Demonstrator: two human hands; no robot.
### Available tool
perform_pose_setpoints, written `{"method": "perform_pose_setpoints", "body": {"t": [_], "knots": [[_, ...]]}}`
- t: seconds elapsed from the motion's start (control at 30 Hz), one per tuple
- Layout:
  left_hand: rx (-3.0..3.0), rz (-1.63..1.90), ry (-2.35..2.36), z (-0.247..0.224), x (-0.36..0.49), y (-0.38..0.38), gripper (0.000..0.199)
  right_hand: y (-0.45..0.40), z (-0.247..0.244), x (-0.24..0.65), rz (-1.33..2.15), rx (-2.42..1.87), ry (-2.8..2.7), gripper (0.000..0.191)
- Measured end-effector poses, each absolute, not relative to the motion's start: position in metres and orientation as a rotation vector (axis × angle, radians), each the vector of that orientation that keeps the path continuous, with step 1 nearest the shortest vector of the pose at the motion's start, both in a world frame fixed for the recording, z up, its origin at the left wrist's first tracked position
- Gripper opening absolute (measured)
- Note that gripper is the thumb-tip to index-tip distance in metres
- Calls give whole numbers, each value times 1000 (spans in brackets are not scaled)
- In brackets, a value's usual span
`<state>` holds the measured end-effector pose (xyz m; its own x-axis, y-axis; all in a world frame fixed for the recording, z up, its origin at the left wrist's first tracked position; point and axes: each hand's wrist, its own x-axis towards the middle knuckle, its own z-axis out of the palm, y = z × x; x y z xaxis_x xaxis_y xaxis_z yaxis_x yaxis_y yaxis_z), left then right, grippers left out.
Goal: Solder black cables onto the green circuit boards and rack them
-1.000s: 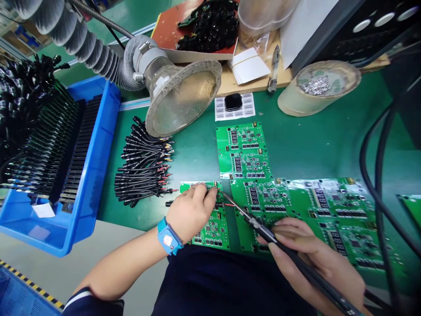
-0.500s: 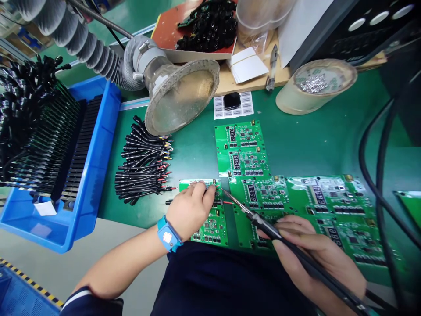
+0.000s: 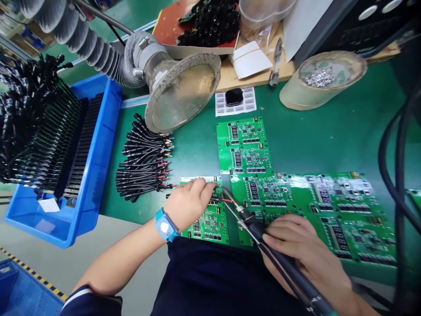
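Observation:
My left hand point(image 3: 187, 202), with a blue wrist strap point(image 3: 165, 226), is closed over the upper part of a green circuit board point(image 3: 210, 224), pinching a thin wire near the board's top right. A short cable with a red end point(image 3: 226, 200) lies across that board beside my fingers. My right hand point(image 3: 299, 245) is wrapped round a black soldering iron point(image 3: 255, 226); its metal tip points at the board beside my left fingertips. More green circuit boards point(image 3: 243, 162) lie just above and to the right.
Black cables point(image 3: 141, 162) lie in a bundle on the left. Beyond them is a blue bin point(image 3: 98, 153) of boards and cables. A round fume hood point(image 3: 184, 96) overhangs the table. At the back right stand a cup-like container point(image 3: 302, 92) and a black device point(image 3: 351, 30); cords point(image 3: 399, 175) hang at right.
The soldering iron has turned in my right hand and its handle sits further left. My right hand has shifted slightly left. The whole view has moved a little.

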<state>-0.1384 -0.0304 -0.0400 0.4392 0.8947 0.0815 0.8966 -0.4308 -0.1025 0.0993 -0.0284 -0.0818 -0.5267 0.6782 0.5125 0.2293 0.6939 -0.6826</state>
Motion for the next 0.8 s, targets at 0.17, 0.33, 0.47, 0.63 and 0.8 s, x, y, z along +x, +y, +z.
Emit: {"method": "perform_pose_setpoints", "body": {"t": [0.17, 0.33, 0.47, 0.63, 0.8], "knots": [[-2546, -24, -1576, -41, -139, -31, 23, -30, -84, 101, 697, -674, -2140, 40], [-2544, -40, -1548, -41, -140, -30, 24, -33, -82, 100, 688, -710, -2122, 33], [-2561, -58, -1552, -41, -141, -29, 24, -33, -83, 98, 685, -698, -2134, 29], [-2563, -80, -1563, -42, -140, -29, 23, -31, -81, 98, 675, -657, -2130, 31], [-2568, -60, -1571, -40, -140, -30, 23, -32, -81, 100, 717, -656, -2137, 32]]}}
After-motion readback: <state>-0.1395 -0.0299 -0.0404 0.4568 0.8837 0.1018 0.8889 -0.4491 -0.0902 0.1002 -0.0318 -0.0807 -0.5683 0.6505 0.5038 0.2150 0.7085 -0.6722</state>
